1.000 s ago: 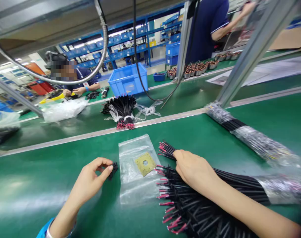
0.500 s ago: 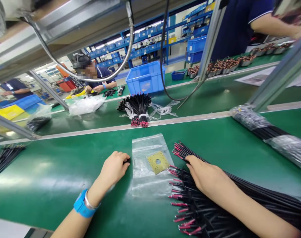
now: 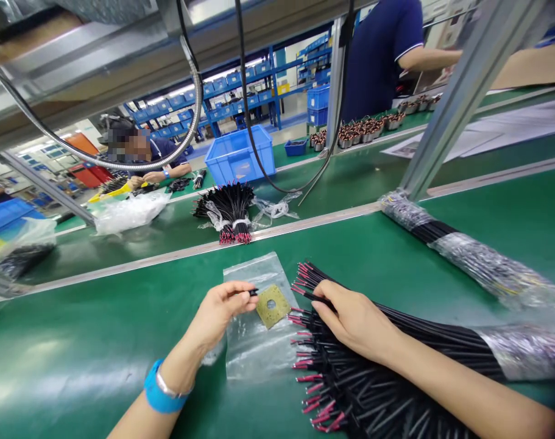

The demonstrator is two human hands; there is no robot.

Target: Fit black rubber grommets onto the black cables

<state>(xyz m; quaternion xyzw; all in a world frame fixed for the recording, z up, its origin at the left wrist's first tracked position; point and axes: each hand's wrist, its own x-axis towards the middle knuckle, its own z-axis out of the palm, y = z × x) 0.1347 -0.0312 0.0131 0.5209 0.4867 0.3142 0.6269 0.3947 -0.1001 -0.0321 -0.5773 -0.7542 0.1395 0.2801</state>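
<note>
My left hand, with a blue band at the wrist, pinches a small black part between thumb and fingers. It hovers over a clear plastic bag, close to a yellowish square plate with a round hole. Beside the bag, my right hand is closed round a black cable with a red tip at the near edge of a cable bundle. More black cables with stripped red and white ends lie spread under my right forearm.
Tied cable bundles lie beyond the metal rail, before a blue bin. A plastic-wrapped bundle lies at the right by a slanted post. Hanging cables dangle ahead. A co-worker sits far left; another stands behind.
My left hand has moved right, from beside the bag to over it, near the yellowish plate, bringing the small black part. My right hand now has a cable between its fingers. The view has shifted right.
</note>
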